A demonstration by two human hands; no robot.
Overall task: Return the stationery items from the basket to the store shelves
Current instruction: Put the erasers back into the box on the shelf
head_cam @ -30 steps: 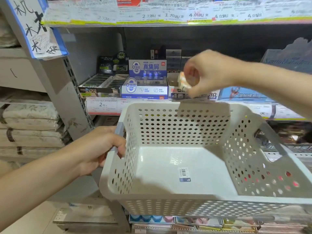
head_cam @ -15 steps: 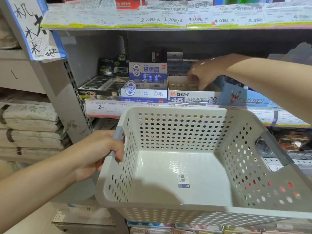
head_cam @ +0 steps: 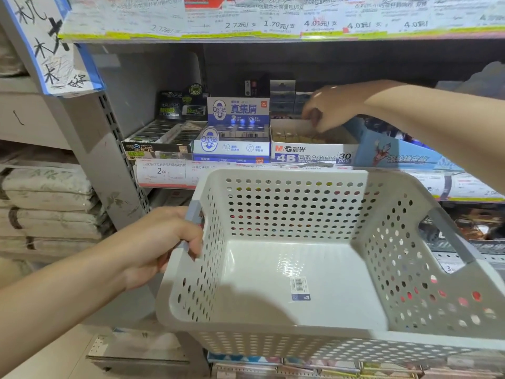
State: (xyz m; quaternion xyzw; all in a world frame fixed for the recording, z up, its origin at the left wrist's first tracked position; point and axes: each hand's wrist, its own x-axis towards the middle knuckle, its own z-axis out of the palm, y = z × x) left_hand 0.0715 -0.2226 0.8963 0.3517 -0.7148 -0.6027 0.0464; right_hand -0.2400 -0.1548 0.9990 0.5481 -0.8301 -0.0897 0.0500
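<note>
My left hand (head_cam: 161, 244) grips the grey left handle of a white perforated basket (head_cam: 276, 321), held in front of the shelves. Nothing lies in the basket; only a barcode sticker (head_cam: 299, 288) shows on its floor. My right hand (head_cam: 328, 110) reaches over the open M&G 4B eraser box (head_cam: 311, 154) on the middle shelf, fingers curled downward just above the rows of erasers (head_cam: 289, 136). The fingertips are bunched together, and I cannot see whether an eraser is between them.
Left of the eraser box stand a blue-and-white eraser display box (head_cam: 232, 132) and a black box (head_cam: 161, 143). A blue box (head_cam: 396, 157) sits to its right. Price labels line the shelf edges (head_cam: 246, 26). Stacked packs (head_cam: 46, 203) fill the left bay.
My right hand carried a small eraser from above the basket into the eraser box, and has since risen slightly. The eraser is no longer visible. The basket stays level in my left hand.
</note>
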